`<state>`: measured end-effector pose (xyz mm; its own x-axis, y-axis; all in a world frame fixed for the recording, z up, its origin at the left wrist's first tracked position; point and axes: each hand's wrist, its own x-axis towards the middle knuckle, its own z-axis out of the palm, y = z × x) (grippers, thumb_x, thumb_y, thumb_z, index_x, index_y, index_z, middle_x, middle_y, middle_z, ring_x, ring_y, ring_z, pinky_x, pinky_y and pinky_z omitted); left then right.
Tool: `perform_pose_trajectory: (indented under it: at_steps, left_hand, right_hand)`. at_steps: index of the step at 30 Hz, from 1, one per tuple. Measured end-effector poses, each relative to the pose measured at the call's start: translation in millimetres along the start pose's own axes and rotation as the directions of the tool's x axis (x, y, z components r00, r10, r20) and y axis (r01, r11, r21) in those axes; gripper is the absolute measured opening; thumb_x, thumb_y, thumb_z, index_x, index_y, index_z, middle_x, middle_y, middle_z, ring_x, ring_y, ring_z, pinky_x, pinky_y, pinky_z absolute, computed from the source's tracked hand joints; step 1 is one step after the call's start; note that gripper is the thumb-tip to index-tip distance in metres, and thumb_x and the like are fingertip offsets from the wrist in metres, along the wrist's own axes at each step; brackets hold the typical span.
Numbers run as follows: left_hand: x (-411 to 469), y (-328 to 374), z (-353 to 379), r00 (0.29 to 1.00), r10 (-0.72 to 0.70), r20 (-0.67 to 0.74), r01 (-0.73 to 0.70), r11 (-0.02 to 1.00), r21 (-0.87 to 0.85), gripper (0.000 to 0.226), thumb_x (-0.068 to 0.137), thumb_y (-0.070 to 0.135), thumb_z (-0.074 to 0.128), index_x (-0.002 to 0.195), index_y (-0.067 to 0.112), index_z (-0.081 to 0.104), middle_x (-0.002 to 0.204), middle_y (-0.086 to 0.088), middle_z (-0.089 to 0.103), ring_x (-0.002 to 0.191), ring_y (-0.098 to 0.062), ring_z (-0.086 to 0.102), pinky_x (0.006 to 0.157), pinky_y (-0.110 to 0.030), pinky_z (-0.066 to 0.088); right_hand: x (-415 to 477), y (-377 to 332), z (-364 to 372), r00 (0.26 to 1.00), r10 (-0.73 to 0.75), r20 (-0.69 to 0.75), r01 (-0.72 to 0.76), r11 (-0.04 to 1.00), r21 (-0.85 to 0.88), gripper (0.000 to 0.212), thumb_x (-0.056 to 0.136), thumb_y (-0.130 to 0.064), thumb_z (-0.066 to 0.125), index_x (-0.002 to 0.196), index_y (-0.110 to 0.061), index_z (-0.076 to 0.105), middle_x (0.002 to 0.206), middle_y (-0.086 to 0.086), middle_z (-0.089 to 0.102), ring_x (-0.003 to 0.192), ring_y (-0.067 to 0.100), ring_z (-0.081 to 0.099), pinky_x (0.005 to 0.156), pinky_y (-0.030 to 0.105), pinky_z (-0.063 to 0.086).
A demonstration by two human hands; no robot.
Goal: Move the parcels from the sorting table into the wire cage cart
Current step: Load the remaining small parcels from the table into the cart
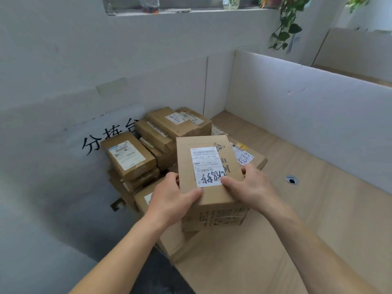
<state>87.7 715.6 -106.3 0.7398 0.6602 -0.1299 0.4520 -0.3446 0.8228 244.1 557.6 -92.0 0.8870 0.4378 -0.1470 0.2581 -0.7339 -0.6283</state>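
Note:
A brown cardboard parcel [210, 187] with a white shipping label and black handwriting sits in the middle of the view, held between both hands. My left hand [171, 198] grips its near left edge, thumb on top. My right hand [252, 185] grips its right side, thumb lying across the label's lower corner. Behind it, a pile of several brown taped parcels [148, 145] lies against the grey wall. A flat box with a yellow-marked label [246, 155] lies to the right behind the held parcel. No wire cage cart is in view.
The brown cardboard-covered surface [307, 209] stretches to the right, with a round grommet hole [292, 179]. A white partition board [297, 98] bounds it at the back right. The grey wall [63, 102] with black painted characters stands left. A hanging plant [286, 28] droops above.

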Motion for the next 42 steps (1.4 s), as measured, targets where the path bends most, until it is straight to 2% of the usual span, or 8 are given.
perform_pose_trajectory:
  at_steps: [5,13,19,25,30,34,38,42]
  left_hand:
    - [-53,-43,-38,0.999,-0.039,-0.022,0.039,0.999,-0.004,0.058,0.075,0.058,0.079,0.115,0.040,0.042,0.093,0.030,0.050,0.085,0.006,0.054,0.058,-0.012,0.041]
    - [-80,-76,-64,0.995,-0.102,-0.004,0.102,0.995,-0.015,0.080,0.074,0.049,0.082,0.140,0.026,0.043,0.110,0.019,0.055,0.090,-0.002,0.056,0.060,-0.012,0.038]
    - [-87,-69,-62,0.994,-0.111,0.002,0.111,0.994,0.006,0.082,0.072,0.049,0.080,0.140,0.031,0.039,0.125,0.013,0.060,0.101,-0.009,0.059,0.079,-0.026,0.052]
    - [-116,-67,-64,0.980,-0.183,-0.075,0.183,0.983,-0.007,0.078,0.067,0.056,0.080,0.130,0.032,0.041,0.105,0.022,0.053,0.093,-0.003,0.058,0.067,-0.020,0.047]
    - [-162,-64,-57,0.955,-0.232,-0.186,0.224,0.972,-0.064,0.074,0.063,0.055,0.083,0.122,0.036,0.043,0.103,0.026,0.055,0.091,0.001,0.058,0.066,-0.016,0.046]
    - [-205,-63,-60,0.906,-0.299,-0.299,0.278,0.954,-0.114,0.085,0.059,0.055,0.085,0.131,0.032,0.045,0.111,0.022,0.059,0.098,-0.003,0.061,0.080,-0.025,0.053]
    - [-258,-71,-69,0.827,-0.371,-0.422,0.344,0.928,-0.141,0.101,0.059,0.055,0.088,0.143,0.027,0.039,0.106,0.022,0.053,0.096,-0.003,0.058,0.074,-0.021,0.044]
    - [-315,-85,-81,0.728,-0.439,-0.527,0.404,0.895,-0.188,0.097,0.061,0.052,0.089,0.141,0.028,0.040,0.100,0.023,0.051,0.097,-0.007,0.058,0.078,-0.025,0.046]
  right_hand:
    - [-56,-21,35,0.998,-0.031,0.060,0.030,0.999,0.012,0.049,0.067,-0.067,0.068,0.098,-0.033,0.052,0.091,-0.021,0.056,0.091,0.013,0.060,0.071,0.033,0.047]
    - [-98,-39,67,0.989,-0.061,0.138,0.062,0.998,-0.007,0.060,0.077,-0.057,0.071,0.127,-0.032,0.048,0.101,-0.016,0.054,0.098,0.012,0.057,0.076,0.031,0.048]
    - [-106,-38,71,0.983,-0.078,0.168,0.079,0.997,0.004,0.059,0.080,-0.059,0.069,0.128,-0.036,0.046,0.108,-0.015,0.057,0.104,0.012,0.059,0.087,0.038,0.055]
    - [-114,-44,63,0.967,-0.172,0.190,0.171,0.985,0.021,0.048,0.080,-0.059,0.071,0.112,-0.040,0.040,0.091,-0.026,0.049,0.081,-0.002,0.052,0.057,0.021,0.040]
    - [-134,-37,59,0.919,-0.296,0.262,0.290,0.955,0.062,0.052,0.080,-0.058,0.075,0.116,-0.039,0.042,0.099,-0.022,0.054,0.085,0.002,0.057,0.058,0.019,0.045]
    - [-154,-41,58,0.862,-0.419,0.286,0.405,0.908,0.107,0.055,0.079,-0.055,0.078,0.117,-0.038,0.042,0.101,-0.020,0.055,0.087,0.001,0.057,0.059,0.019,0.048]
    - [-180,-52,68,0.784,-0.501,0.367,0.485,0.863,0.142,0.055,0.080,-0.053,0.078,0.117,-0.040,0.040,0.095,-0.025,0.054,0.085,-0.002,0.056,0.058,0.017,0.044]
    - [-219,-68,91,0.693,-0.568,0.443,0.569,0.809,0.146,0.061,0.079,-0.057,0.078,0.122,-0.038,0.039,0.094,-0.026,0.049,0.081,-0.001,0.054,0.054,0.013,0.041]
